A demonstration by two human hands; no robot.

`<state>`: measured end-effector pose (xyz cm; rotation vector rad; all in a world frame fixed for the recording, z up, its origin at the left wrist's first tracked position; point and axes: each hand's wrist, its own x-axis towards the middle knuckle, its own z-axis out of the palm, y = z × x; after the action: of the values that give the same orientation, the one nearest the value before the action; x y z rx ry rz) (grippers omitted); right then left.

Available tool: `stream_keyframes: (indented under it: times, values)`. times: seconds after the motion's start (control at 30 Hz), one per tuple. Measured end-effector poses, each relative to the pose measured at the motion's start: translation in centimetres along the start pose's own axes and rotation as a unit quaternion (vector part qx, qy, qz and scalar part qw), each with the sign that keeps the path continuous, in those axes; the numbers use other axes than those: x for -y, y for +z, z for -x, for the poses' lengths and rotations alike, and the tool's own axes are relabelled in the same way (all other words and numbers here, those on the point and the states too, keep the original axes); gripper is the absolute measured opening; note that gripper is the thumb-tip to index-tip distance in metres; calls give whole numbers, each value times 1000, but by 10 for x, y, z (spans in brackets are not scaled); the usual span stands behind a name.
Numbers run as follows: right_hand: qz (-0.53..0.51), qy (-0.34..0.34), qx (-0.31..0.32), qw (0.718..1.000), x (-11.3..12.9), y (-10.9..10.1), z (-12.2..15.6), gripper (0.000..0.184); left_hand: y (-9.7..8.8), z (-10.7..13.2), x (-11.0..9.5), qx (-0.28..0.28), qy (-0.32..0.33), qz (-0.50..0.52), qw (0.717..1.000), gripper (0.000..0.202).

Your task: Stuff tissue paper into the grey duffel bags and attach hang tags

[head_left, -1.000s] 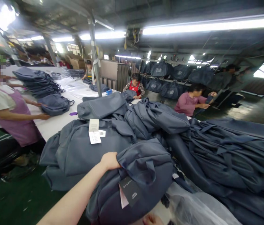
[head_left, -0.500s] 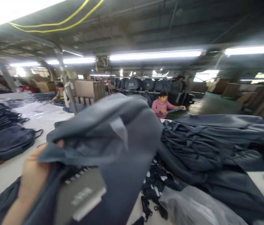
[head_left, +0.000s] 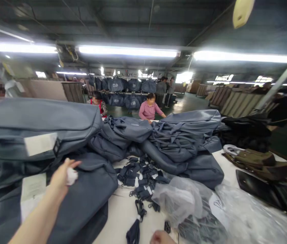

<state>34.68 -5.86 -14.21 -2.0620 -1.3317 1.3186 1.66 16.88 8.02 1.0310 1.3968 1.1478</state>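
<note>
My left hand [head_left: 63,176] reaches out over a grey-blue bag [head_left: 87,189] lying at the near left of the white table [head_left: 120,210]. Its fingers curl round a small white crumpled wad [head_left: 71,176]. Above it lies another grey-blue bag [head_left: 39,127] with a white tag [head_left: 39,143]. Only the knuckles of my right hand [head_left: 160,237] show at the bottom edge, near a pile of black straps [head_left: 139,176]; its fingers are hidden.
More grey-blue bags [head_left: 179,142] are heaped across the middle. Clear plastic bags [head_left: 184,200] lie at the near right, olive bags [head_left: 257,161] at the far right. A person in pink [head_left: 150,110] and another in red [head_left: 97,101] work across the table.
The bag I was lifting in front of the camera has gone down on the left pile. My left hand has let go of it and now holds a white wad. The view swung right.
</note>
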Motion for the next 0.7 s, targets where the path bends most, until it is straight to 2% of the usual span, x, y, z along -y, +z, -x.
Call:
stream_keyframes:
  times: [0.03,0.1,0.13,0.2,0.27,0.4,0.5,0.57,0.63,0.7]
  values:
    - [-2,5,26,1000,2,1,1,13,9,6,19,42,-59,25,997,47]
    - [-11,6,68,998,6,1,2,11,29,24,60,142,-161,81,973,50]
    - [-17,3,75,997,8,1,1,11,39,34,81,165,-181,91,965,47]
    - [-25,-7,84,996,14,-1,-2,14,54,54,119,175,-192,80,962,43]
    - [-25,-25,92,995,24,-4,-6,15,59,74,147,174,-193,47,965,46]
    - [14,-83,90,992,58,-22,-21,11,46,109,191,220,-235,4,947,44]
    - [57,-131,48,989,96,-53,-47,12,30,129,225,247,-258,-83,930,53]
    - [77,-159,8,984,125,-80,-72,16,21,138,245,259,-228,-179,922,51]
    - [96,-186,-32,977,158,-109,-103,20,14,144,261,273,-181,-244,913,41]
    - [151,-234,-112,954,194,-138,-136,24,10,148,274,284,-149,-271,908,28]
